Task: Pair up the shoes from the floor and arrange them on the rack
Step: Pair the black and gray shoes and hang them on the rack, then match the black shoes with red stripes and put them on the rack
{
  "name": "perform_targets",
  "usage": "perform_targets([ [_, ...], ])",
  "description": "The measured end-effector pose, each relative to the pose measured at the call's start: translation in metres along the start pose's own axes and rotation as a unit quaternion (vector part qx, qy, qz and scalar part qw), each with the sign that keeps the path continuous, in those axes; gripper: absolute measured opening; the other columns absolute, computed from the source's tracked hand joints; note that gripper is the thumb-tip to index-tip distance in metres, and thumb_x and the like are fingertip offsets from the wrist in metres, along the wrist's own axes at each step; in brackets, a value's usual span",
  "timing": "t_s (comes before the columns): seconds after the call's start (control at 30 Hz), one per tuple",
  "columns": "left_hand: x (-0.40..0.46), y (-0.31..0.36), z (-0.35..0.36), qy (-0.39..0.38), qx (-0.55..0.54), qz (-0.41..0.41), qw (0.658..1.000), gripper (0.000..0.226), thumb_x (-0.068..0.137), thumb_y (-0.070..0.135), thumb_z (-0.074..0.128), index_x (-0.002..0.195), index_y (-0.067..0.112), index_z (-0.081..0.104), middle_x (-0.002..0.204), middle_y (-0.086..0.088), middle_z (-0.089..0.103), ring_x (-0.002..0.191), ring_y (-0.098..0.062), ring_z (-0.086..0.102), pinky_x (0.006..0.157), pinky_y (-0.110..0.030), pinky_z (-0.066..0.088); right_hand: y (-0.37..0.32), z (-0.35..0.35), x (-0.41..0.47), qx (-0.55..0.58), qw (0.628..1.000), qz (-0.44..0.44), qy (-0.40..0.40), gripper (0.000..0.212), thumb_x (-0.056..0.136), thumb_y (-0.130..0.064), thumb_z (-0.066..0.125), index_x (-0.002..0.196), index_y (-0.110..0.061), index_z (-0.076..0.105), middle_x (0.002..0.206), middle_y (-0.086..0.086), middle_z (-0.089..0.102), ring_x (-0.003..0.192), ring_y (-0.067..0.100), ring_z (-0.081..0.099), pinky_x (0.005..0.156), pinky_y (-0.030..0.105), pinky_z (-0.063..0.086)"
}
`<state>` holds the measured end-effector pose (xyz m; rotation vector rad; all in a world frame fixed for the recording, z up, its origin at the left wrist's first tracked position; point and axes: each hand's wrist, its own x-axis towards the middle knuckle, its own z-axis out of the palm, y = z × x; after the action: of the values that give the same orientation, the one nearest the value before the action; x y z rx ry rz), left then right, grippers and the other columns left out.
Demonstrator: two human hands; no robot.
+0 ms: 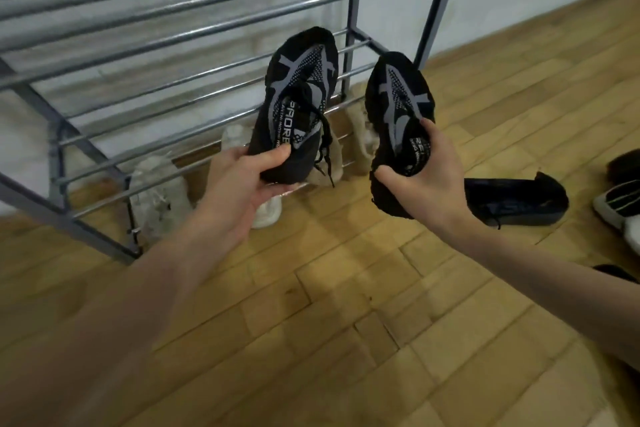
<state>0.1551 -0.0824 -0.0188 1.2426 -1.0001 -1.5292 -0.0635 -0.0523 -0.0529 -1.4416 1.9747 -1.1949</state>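
Left hand [242, 180]: grip closed around the heel end of a black shoe with grey pattern [298, 97], thumb on the tongue, fingers beneath. The shoe is held off the floor, toe pointing up and away, in front of the lower bars of the rack [194, 7]. Its laces hang loose beside the hand.

Right hand [422, 166]: grip closed around the heel end of the matching black shoe [398, 104], thumb at the heel, fingertips on the tongue. This shoe is also off the floor, toe up, just right of the rack's right-hand post. The two shoes are held side by side, apart, not touching.

Rack: grey metal bars in tiers, standing on the wooden floor [311, 305] against a pale wall.

Under the bottom tier: pale shoes [159, 191], partly hidden by the bars; number unclear.

Floor, right of the right hand: one dark shoe [519, 204] lying on its side. At the far right edge: a white and black shoe [620, 204], cut off by the frame.
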Motion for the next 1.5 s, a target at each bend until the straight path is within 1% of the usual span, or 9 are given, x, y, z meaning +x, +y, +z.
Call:
perform_targets([
  [0.17,0.027,0.012,0.026,0.066,0.014,0.057,0.996,0.037,0.082,0.008,0.072,0.115,-0.001,0.06,0.105,-0.012,0.072,0.091,-0.024,0.072,0.081,-0.043,0.059,-0.02,0.021,0.088,-0.092,0.995,-0.019,-0.028,0.095,0.051,-0.067,0.058,0.134,-0.025,0.04,0.132,0.004,0.051,0.123,0.028,0.049,0.101,0.051,0.046],
  [0.4,0.063,0.023,0.04,0.063,0.004,0.035,0.997,0.026,0.085,0.012,0.07,0.108,0.002,0.064,0.102,-0.009,0.073,0.089,-0.021,0.072,0.079,-0.039,0.06,-0.046,0.044,0.164,-0.144,0.989,-0.01,-0.019,0.068,0.06,-0.063,0.061,0.108,-0.015,0.053,0.116,0.013,0.058,0.113,0.037,0.051,0.096,0.053,0.045],
  [0.67,0.092,0.022,0.049,0.103,-0.038,0.011,0.994,0.033,0.084,0.011,0.071,0.112,0.0,0.057,0.107,-0.012,0.069,0.092,-0.025,0.071,0.078,-0.038,0.06,-0.035,0.047,0.196,-0.151,0.987,-0.019,-0.043,0.052,0.076,-0.049,0.061,0.114,-0.014,0.054,0.131,0.016,0.049,0.124,0.039,0.042,0.103,0.051,0.041],
  [0.8,0.105,0.024,0.061,0.111,-0.029,0.031,0.993,0.015,0.084,0.014,0.071,0.091,0.01,0.058,0.102,-0.011,0.07,0.09,-0.023,0.07,0.071,-0.032,0.061,-0.026,0.048,0.184,-0.179,0.981,-0.061,-0.051,0.062,0.089,-0.035,0.056,0.143,-0.011,0.037,0.151,0.021,0.03,0.143,0.038,0.02,0.116,0.053,0.024],
  [1.0,0.102,0.024,0.077,0.138,-0.043,0.031,0.989,0.025,0.088,0.016,0.067,0.08,0.017,0.043,0.087,-0.001,0.059,0.087,-0.018,0.065,0.081,-0.033,0.059,-0.005,0.024,0.141,-0.138,0.98,-0.131,-0.065,0.061,0.097,-0.023,0.051,0.15,-0.005,0.027,0.155,0.012,0.03,0.146,0.026,0.022,0.12,0.043,0.02],
  [1.13,0.086,0.019,0.069,0.145,0.049,0.036,0.988,0.012,0.087,0.016,0.062,0.093,0.011,0.053,0.098,-0.007,0.064,0.091,-0.016,0.064,0.084,-0.03,0.053,0.012,0.001,0.099,-0.148,0.968,-0.183,-0.092,0.057,0.1,-0.022,0.048,0.151,-0.007,0.027,0.157,0.008,0.028,0.146,0.021,0.021,0.116,0.028,0.016],
  [1.2,0.073,0.01,0.068,0.149,0.118,0.065,0.98,0.005,0.085,0.011,0.061,0.089,0.013,0.058,0.088,-0.002,0.061,0.076,-0.009,0.057,0.076,-0.027,0.046,0.026,-0.012,0.083,-0.165,0.962,-0.19,-0.102,0.057,0.099,-0.022,0.05,0.15,-0.007,0.029,0.154,0.009,0.031,0.144,0.021,0.024,0.112,0.023,0.017],
  [1.3,0.051,-0.014,0.076,0.165,0.211,0.123,0.956,0.022,0.083,0.009,0.061,0.102,0.02,0.06,0.094,0.006,0.057,0.086,-0.007,0.054,0.079,-0.024,0.044,0.057,-0.029,0.061,-0.207,0.956,-0.173,-0.113,0.057,0.097,-0.021,0.053,0.148,-0.006,0.032,0.15,0.012,0.035,0.14,0.025,0.028,0.112,0.027,0.021],
  [1.5,0.041,-0.079,0.095,-0.01,0.327,0.079,0.942,0.026,0.083,0.006,0.062,0.104,0.018,0.056,0.096,0.006,0.059,0.096,-0.014,0.059,0.084,-0.029,0.049,0.131,-0.06,-0.001,-0.241,0.961,-0.011,-0.132,0.056,0.096,-0.022,0.054,0.147,-0.008,0.034,0.149,0.011,0.036,0.14,0.026,0.028,0.114,0.037,0.027],
])
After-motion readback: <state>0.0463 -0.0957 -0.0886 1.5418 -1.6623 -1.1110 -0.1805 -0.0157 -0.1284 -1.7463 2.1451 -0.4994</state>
